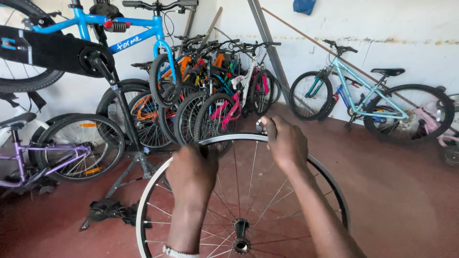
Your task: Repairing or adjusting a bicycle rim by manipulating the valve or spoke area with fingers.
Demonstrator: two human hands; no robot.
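Both your hands sit on the top of the bare wheel rim [210, 140], which stands upright on the red floor [397, 191] before you. Your left hand [191, 174] wraps its fingers shut over the rim; your right hand [285, 143] pinches a small metal tool [260, 126] against it. With no stand holding the wheel, it could roll or twist sideways, and loosely gripped spokes [248, 177] could catch your fingers. The blue bicycle [119, 33] on the repair stand [126, 119] hangs close on your left.
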